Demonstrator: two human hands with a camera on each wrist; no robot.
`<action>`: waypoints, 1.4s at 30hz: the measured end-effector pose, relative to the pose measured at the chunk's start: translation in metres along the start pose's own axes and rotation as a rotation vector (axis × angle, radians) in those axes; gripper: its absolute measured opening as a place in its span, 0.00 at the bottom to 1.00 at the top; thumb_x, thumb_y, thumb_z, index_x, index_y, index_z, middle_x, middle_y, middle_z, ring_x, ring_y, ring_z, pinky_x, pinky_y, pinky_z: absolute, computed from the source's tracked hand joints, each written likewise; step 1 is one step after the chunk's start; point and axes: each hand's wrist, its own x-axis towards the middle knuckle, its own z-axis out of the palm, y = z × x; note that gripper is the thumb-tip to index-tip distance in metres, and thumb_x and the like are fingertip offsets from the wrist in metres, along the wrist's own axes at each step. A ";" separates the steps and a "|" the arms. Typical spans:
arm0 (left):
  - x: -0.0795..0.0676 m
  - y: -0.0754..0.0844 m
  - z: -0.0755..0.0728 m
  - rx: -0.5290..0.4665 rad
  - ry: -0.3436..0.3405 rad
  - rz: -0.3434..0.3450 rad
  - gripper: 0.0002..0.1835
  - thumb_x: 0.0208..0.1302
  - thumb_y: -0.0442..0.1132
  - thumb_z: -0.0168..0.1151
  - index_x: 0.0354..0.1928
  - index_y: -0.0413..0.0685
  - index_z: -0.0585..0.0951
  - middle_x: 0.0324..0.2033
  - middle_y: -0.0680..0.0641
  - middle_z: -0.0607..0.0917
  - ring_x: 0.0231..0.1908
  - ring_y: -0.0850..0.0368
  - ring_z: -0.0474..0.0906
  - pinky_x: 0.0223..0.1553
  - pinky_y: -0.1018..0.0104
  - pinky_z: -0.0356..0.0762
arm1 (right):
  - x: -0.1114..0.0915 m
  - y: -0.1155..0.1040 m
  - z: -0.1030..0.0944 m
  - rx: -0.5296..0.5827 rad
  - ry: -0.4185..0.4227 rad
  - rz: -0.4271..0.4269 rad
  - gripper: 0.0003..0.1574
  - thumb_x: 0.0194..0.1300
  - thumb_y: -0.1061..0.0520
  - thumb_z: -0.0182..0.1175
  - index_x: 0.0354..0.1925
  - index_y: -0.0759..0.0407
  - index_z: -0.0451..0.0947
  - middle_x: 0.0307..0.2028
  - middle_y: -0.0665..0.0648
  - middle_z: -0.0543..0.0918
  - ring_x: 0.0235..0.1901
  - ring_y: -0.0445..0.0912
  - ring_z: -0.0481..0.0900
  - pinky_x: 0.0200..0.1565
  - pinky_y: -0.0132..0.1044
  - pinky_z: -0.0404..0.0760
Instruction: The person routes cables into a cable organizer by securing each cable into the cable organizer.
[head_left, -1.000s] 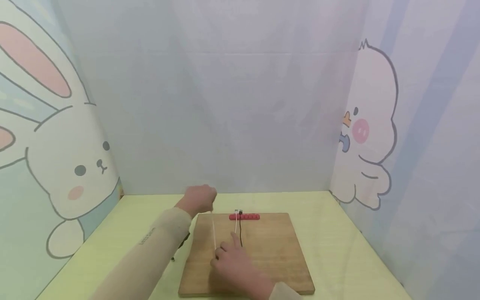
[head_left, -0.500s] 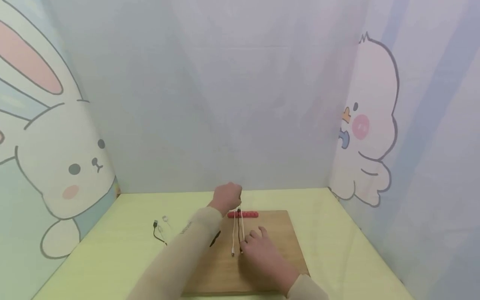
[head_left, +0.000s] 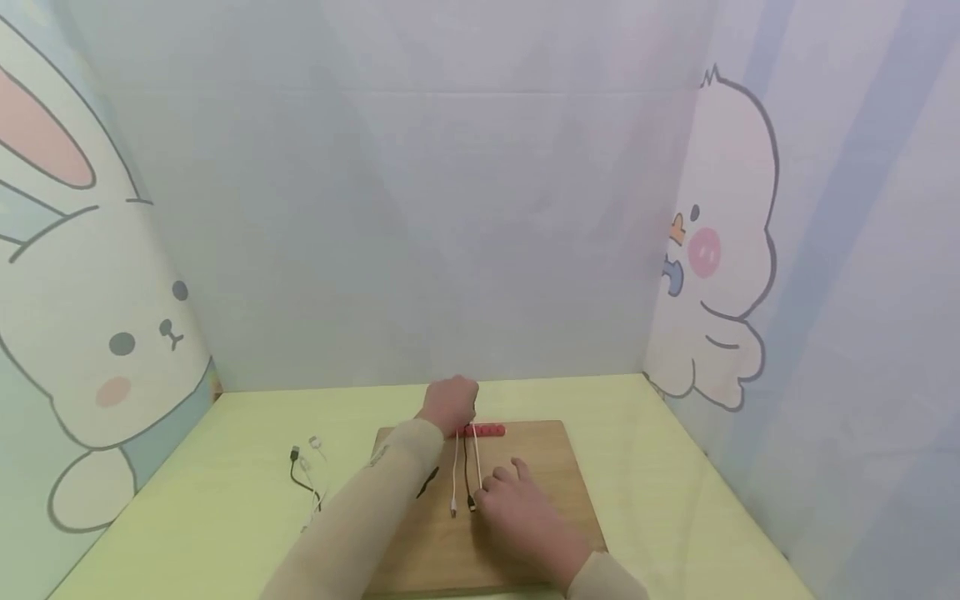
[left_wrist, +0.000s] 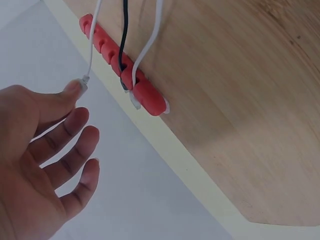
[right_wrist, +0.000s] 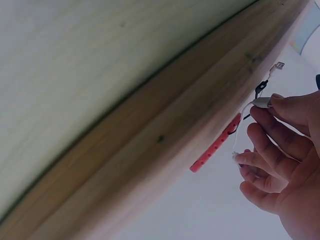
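My left hand (head_left: 450, 404) is over the far edge of the wooden board (head_left: 540, 467), pinching one plug of a white charging cable (left_wrist: 91, 55) between thumb and finger. Nearer to me, my right hand (head_left: 517, 512) pinches the cable's other plug (right_wrist: 262, 102), index finger raised in the head view. The cable runs taut between both hands, crossing over a red cable clip strip (left_wrist: 150, 97) at the board's far edge. Another white cable (left_wrist: 150, 45) and a black cable (left_wrist: 124, 30) sit side by side in slots at one end of the strip; its other slots hold nothing.
On the yellow table left of the board lie a loose black cable (head_left: 295, 454) and white cables (head_left: 315, 442). A grey curtain (head_left: 420, 233) hangs behind the table, with printed cartoon curtains at both sides.
Both hands have shifted right with the stretched white cable, from the board's left part to the red strip beside the black cable. In the last half second they moved little.
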 end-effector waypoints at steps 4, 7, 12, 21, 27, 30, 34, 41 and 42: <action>0.004 0.001 0.004 0.017 -0.003 -0.013 0.16 0.68 0.34 0.66 0.22 0.52 0.74 0.17 0.56 0.70 0.19 0.60 0.63 0.22 0.62 0.64 | 0.003 0.002 0.005 -0.003 0.022 0.004 0.06 0.63 0.55 0.73 0.39 0.47 0.88 0.35 0.46 0.86 0.43 0.45 0.80 0.64 0.62 0.79; 0.005 0.003 0.005 0.023 -0.002 -0.022 0.15 0.69 0.35 0.66 0.24 0.52 0.76 0.18 0.55 0.72 0.20 0.59 0.64 0.23 0.62 0.65 | 0.005 0.003 0.007 -0.004 0.030 0.010 0.05 0.62 0.54 0.73 0.39 0.48 0.88 0.35 0.47 0.86 0.43 0.45 0.80 0.63 0.62 0.79; 0.004 0.006 0.004 0.024 0.002 -0.025 0.12 0.70 0.35 0.66 0.27 0.51 0.79 0.20 0.55 0.75 0.21 0.59 0.66 0.25 0.61 0.68 | 0.007 0.003 0.004 -0.009 0.024 0.003 0.05 0.65 0.52 0.72 0.40 0.48 0.88 0.36 0.47 0.87 0.45 0.45 0.81 0.64 0.62 0.80; 0.008 0.002 0.016 0.058 0.019 -0.037 0.09 0.70 0.36 0.66 0.29 0.52 0.81 0.21 0.55 0.77 0.23 0.58 0.69 0.33 0.55 0.80 | 0.009 0.003 0.004 -0.008 0.056 -0.014 0.02 0.66 0.53 0.72 0.37 0.47 0.88 0.34 0.46 0.86 0.43 0.45 0.81 0.63 0.61 0.80; 0.008 0.000 0.022 0.059 0.005 -0.060 0.10 0.71 0.37 0.66 0.28 0.52 0.81 0.20 0.53 0.77 0.23 0.56 0.70 0.38 0.52 0.82 | 0.013 0.002 0.007 -0.021 0.005 -0.021 0.02 0.68 0.52 0.71 0.40 0.46 0.89 0.36 0.46 0.86 0.44 0.45 0.81 0.65 0.59 0.80; 0.008 -0.001 0.027 0.061 -0.009 -0.072 0.08 0.70 0.38 0.67 0.30 0.52 0.82 0.22 0.53 0.79 0.25 0.56 0.72 0.41 0.50 0.84 | 0.015 0.001 0.008 -0.050 -0.018 -0.040 0.04 0.69 0.50 0.70 0.41 0.47 0.89 0.36 0.46 0.86 0.46 0.45 0.82 0.65 0.57 0.80; 0.010 -0.002 0.034 0.073 -0.011 -0.086 0.07 0.69 0.39 0.69 0.31 0.53 0.84 0.23 0.54 0.81 0.26 0.55 0.74 0.47 0.48 0.84 | 0.018 0.000 0.007 -0.083 -0.020 -0.067 0.02 0.67 0.52 0.71 0.39 0.46 0.89 0.36 0.47 0.86 0.47 0.44 0.82 0.66 0.54 0.81; 0.015 -0.002 0.039 0.101 0.004 -0.074 0.08 0.69 0.40 0.71 0.29 0.53 0.84 0.21 0.54 0.79 0.25 0.55 0.73 0.50 0.47 0.84 | 0.020 -0.001 0.009 -0.089 -0.012 -0.084 0.02 0.63 0.55 0.72 0.36 0.47 0.89 0.36 0.48 0.86 0.48 0.45 0.83 0.66 0.53 0.81; 0.014 -0.002 0.039 0.097 0.003 -0.078 0.08 0.68 0.39 0.71 0.29 0.53 0.84 0.21 0.54 0.79 0.25 0.55 0.73 0.50 0.47 0.84 | 0.021 -0.002 0.010 -0.090 -0.015 -0.085 0.02 0.63 0.54 0.72 0.37 0.47 0.89 0.36 0.48 0.86 0.48 0.45 0.83 0.65 0.53 0.82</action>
